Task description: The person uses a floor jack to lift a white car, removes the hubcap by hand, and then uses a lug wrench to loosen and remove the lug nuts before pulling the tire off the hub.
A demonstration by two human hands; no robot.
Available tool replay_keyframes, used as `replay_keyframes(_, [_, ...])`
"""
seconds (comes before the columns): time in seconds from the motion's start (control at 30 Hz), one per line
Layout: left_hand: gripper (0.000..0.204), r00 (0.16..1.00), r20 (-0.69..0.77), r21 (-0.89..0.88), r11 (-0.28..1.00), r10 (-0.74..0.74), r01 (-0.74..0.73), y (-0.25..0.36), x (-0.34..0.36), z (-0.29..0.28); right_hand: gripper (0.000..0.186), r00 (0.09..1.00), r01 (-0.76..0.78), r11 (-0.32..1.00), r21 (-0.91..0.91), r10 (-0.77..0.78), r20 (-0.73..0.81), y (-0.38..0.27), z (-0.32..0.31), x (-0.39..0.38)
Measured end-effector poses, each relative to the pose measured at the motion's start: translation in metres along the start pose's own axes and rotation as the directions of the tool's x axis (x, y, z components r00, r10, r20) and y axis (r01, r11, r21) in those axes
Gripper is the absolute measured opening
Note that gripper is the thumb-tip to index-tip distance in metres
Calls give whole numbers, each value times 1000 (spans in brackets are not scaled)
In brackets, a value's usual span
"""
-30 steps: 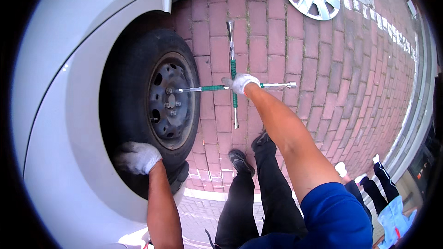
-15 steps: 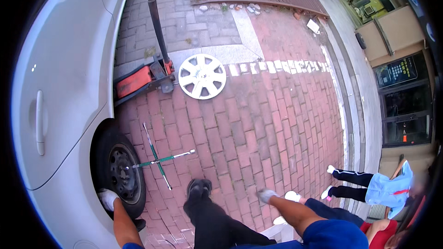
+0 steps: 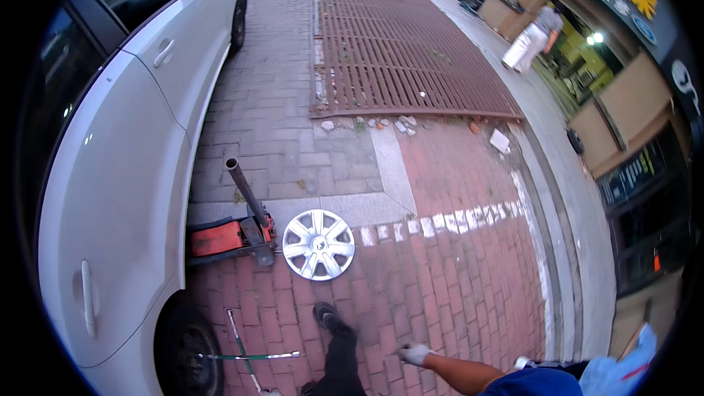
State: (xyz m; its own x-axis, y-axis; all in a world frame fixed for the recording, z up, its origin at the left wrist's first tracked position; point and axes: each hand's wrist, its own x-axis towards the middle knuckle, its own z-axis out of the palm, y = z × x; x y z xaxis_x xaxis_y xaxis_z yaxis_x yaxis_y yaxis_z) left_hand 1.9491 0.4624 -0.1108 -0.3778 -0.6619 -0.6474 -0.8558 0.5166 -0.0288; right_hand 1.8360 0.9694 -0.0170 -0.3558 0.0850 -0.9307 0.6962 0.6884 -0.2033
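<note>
My right hand (image 3: pixel 416 354), in a pale work glove, hangs over the red brick paving with fingers loosely extended and nothing seen in them. At the lower edge a pale glove tip, apparently my left hand (image 3: pixel 270 392), shows by the near end of the green-and-silver cross lug wrench (image 3: pixel 246 357); its fingers are cut off from view. One arm of the wrench reaches the hub of the car's dark steel wheel (image 3: pixel 192 356); whether it sits on a nut, I cannot tell. A silver wheel cover (image 3: pixel 319 245) lies flat on the bricks.
A white car (image 3: pixel 125 198) stands along the left. A red floor jack (image 3: pixel 220 240) with an upright handle reaches under its side. Beyond lies a rusty metal grate (image 3: pixel 411 51). A person (image 3: pixel 535 37) walks by the shopfront; another person's blue top (image 3: pixel 623 367) shows at lower right.
My view has tilted up, so the wheel, wrench and wheel cover sit lower. The left hand has left the tyre's edge. My feet have stepped forward, closer to the wheel cover.
</note>
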Motion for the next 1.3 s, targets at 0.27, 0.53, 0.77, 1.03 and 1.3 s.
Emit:
replay_keyframes(0.27, [39,992,-1,-201,971,129,-126,212,14,-79,54,898,416,884,-212,-436,-56,-282,-203,-9])
replay_keyframes(0.53, [68,773,-611,-575,576,168,-580,509,33,-379,61,967,249,874,-418,-251,50,-307,-320,74])
replay_keyframes(0.77, [36,641,-750,-659,284,-166,-697,631,129,-365,52,851,496,458,-737,-424,310,-333,-369,321])
replay_keyframes(1.03, [29,402,-874,-470,262,-275,-843,640,131,-350,53,833,482,369,-795,-475,284,-457,-444,531])
replay_keyframes(1.3, [19,331,-944,-331,-2,5,-944,640,132,-332,57,771,575,261,-775,-489,407,-331,-289,712])
